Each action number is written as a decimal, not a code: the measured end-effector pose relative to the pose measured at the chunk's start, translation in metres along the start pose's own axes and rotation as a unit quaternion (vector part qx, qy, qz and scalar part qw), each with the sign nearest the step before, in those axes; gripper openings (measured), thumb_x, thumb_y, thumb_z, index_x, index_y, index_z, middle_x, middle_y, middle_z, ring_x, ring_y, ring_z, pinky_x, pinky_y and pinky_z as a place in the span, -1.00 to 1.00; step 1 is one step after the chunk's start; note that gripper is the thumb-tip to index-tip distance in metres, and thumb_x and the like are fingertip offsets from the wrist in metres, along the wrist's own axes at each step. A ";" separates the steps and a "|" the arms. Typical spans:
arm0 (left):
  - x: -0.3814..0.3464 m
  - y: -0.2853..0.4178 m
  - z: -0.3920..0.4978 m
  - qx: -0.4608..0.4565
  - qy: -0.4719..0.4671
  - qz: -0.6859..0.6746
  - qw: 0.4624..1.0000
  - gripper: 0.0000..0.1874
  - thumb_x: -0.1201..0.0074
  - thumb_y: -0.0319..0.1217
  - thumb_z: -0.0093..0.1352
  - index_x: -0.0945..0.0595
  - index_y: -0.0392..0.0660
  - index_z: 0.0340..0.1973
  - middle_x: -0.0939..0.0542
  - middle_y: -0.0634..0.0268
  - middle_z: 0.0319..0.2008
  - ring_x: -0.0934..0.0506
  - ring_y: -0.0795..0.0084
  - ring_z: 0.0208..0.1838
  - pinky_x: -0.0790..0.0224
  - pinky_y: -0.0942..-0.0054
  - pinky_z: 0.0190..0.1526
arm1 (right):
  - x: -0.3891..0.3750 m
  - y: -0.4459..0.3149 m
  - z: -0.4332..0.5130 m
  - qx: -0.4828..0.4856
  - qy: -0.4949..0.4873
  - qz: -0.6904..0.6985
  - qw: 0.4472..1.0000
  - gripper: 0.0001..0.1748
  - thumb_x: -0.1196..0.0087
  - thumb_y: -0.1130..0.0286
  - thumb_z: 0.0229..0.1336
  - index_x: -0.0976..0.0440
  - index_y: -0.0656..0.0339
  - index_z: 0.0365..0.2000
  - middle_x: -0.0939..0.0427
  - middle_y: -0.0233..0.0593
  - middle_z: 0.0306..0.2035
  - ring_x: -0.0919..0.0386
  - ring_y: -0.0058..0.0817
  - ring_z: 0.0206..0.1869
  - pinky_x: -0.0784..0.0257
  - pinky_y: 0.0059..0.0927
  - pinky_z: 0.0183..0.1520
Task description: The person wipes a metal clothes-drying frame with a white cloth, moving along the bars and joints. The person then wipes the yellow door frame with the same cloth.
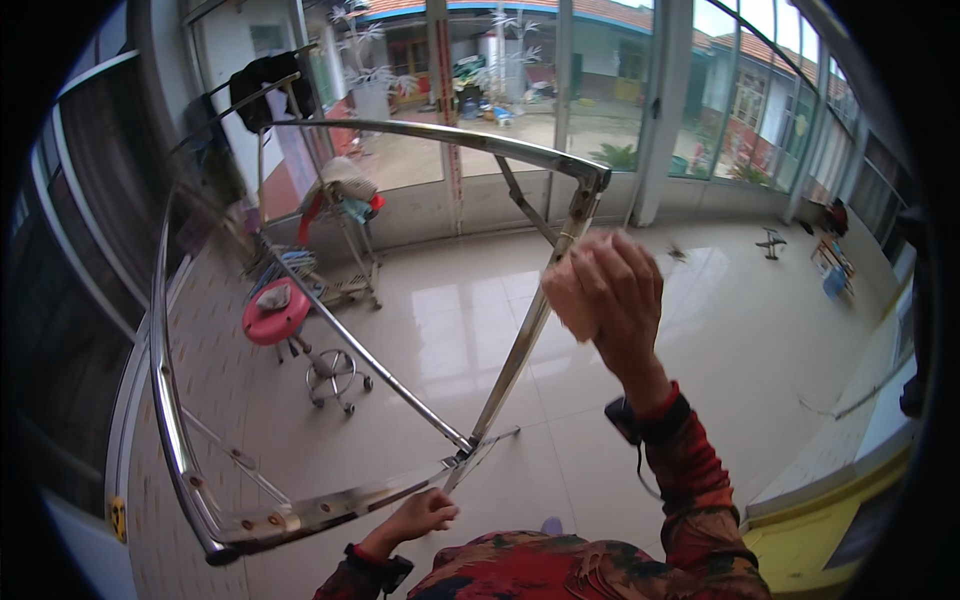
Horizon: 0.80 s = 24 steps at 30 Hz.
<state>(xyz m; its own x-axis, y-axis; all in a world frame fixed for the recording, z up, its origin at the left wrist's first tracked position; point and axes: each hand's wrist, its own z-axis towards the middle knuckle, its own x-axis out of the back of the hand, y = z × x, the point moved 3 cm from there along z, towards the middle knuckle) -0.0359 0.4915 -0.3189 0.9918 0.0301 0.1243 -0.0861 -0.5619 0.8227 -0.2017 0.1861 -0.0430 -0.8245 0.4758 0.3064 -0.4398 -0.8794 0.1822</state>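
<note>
A large folding frame of shiny metal tube stands before me, with rust marks at its lower left corner. My right hand is raised at its right upright, just below the upper right corner, with fingers curled; whether it grips the tube is hard to tell. My left hand is low, close beside the crossing of the tubes, fingers bent, and its contact with the metal cannot be made out. A dark jointed brace joins the top bar to the right upright. Both wrists wear dark straps with small devices.
A red round stool with a cloth on it and a chrome wheeled base stand at left. Behind them is a rack with cloths. Glass doors line the far side. A yellow piece of furniture is at lower right.
</note>
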 end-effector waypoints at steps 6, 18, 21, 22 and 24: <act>0.006 -0.026 -0.072 -0.045 0.283 -0.193 0.939 -0.54 -0.26 -0.35 0.35 -0.43 -0.32 0.05 -0.60 0.07 -0.09 -0.62 0.36 -0.09 -0.56 0.40 -0.05 | -0.067 -0.007 -0.001 0.178 -0.106 -0.067 0.976 -0.64 -0.19 0.40 0.03 -0.47 0.02 -0.10 -0.44 -0.20 -0.02 -0.33 -0.12 0.27 -0.15 0.05 0.44; -0.003 0.105 -0.141 -0.342 0.569 -0.152 0.732 -0.15 -0.31 -0.10 0.27 -0.25 -0.25 0.30 -0.53 0.09 0.06 -0.51 0.25 0.16 -0.27 0.24 0.29 | -0.115 -0.128 -0.201 0.411 -0.199 -0.035 0.889 -0.82 -0.14 0.44 -0.16 -0.56 0.17 -0.41 -0.56 -0.18 -0.25 -0.42 -0.16 0.09 -0.15 -0.10 0.38; -0.002 0.124 -0.155 -0.360 0.583 -0.117 0.719 -0.31 -0.20 -0.11 0.33 -0.35 -0.25 0.23 -0.56 0.09 0.00 -0.56 0.25 0.05 -0.33 0.24 0.22 | -0.100 -0.088 -0.162 0.414 -0.186 0.005 0.891 -0.90 -0.10 0.39 -0.10 -0.52 0.13 -0.47 -0.52 -0.26 -0.31 -0.44 -0.24 0.07 -0.16 -0.13 0.38; -0.002 0.129 -0.158 -0.382 0.578 -0.117 0.711 -0.41 -0.16 -0.15 0.35 -0.40 -0.26 0.16 -0.58 0.09 -0.03 -0.57 0.25 0.00 -0.37 0.23 0.15 | -0.097 -0.071 -0.143 0.410 -0.196 0.002 0.891 -0.90 -0.09 0.35 -0.04 -0.49 0.08 -0.44 -0.51 -0.28 -0.29 -0.42 -0.25 0.07 -0.17 -0.13 0.36; 0.001 0.135 -0.162 -0.398 0.575 -0.148 0.700 -0.37 -0.15 -0.10 0.34 -0.40 -0.25 0.17 -0.58 0.10 -0.05 -0.58 0.24 -0.02 -0.41 0.22 0.09 | -0.080 -0.033 -0.106 0.349 -0.172 0.024 0.921 -0.91 -0.05 0.32 0.10 -0.43 0.00 -0.34 -0.44 -0.33 -0.26 -0.41 -0.30 0.09 -0.18 -0.11 0.35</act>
<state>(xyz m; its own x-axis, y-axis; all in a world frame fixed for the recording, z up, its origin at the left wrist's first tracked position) -0.0618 0.5494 -0.1179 0.2857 0.9496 -0.1288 -0.3716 0.2337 0.8985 -0.1584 0.1755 -0.1726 -0.6224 0.5196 0.5854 0.0282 -0.7325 0.6802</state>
